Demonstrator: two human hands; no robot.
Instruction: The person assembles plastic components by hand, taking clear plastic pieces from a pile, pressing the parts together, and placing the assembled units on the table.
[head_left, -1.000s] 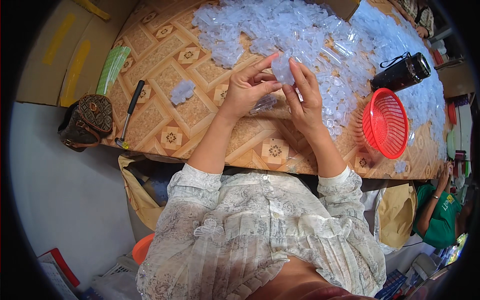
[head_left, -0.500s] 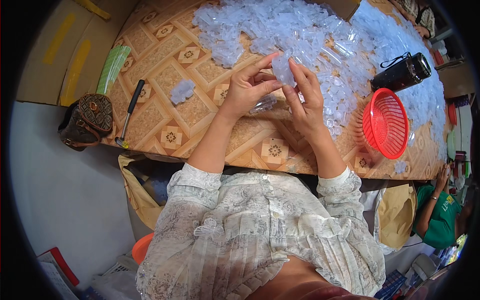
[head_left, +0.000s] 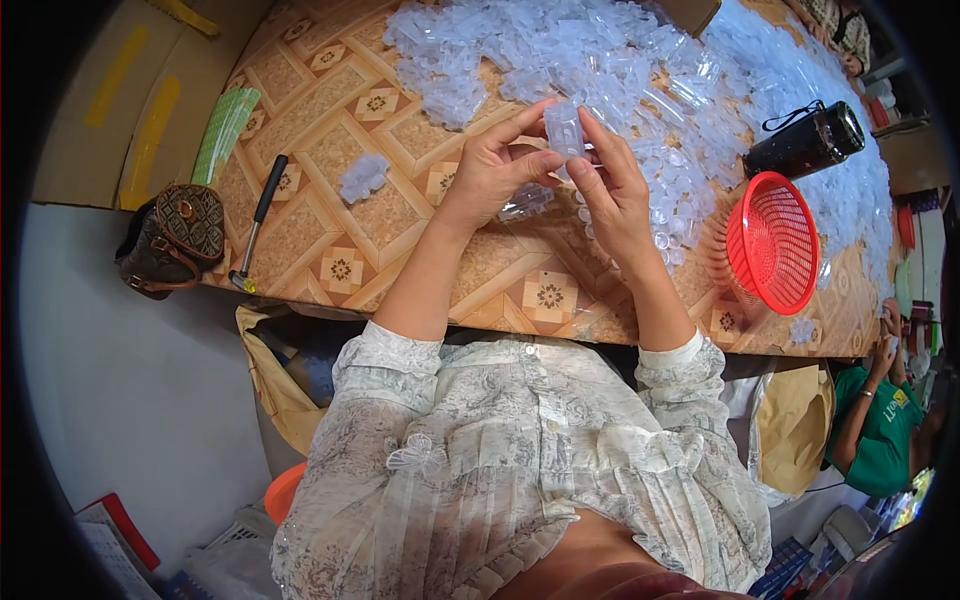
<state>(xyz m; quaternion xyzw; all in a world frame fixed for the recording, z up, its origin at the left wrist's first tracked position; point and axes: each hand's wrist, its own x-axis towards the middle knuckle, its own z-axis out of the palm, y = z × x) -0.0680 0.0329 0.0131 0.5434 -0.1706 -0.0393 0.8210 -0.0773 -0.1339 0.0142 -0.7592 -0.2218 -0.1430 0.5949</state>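
Above the table, both hands grip a small translucent plastic piece (head_left: 563, 130), shaped like a short tube or case. My left hand (head_left: 500, 168) pinches it from the left with thumb and fingers. My right hand (head_left: 614, 190) holds its right side, the thumb close to its lower end. Beneath the hands lie some transparent plastic parts (head_left: 527, 203), partly covered by the fingers. Just right of my right hand are several small round transparent pieces (head_left: 672, 205). A large heap of similar translucent parts (head_left: 560, 50) spreads beyond both hands.
A red plastic basket (head_left: 772, 243) and a black flask (head_left: 805, 142) stand to the right. On the left are a small hammer-like tool (head_left: 262, 215), a brown patterned bag (head_left: 175, 240) and a little translucent cluster (head_left: 364, 177). A co-worker in a green shirt (head_left: 875, 430) sits far right.
The plastic piece has turned in my fingers and now stands more upright, its long side showing. Both hands stay in nearly the same place. The co-worker's hands at far right have shifted.
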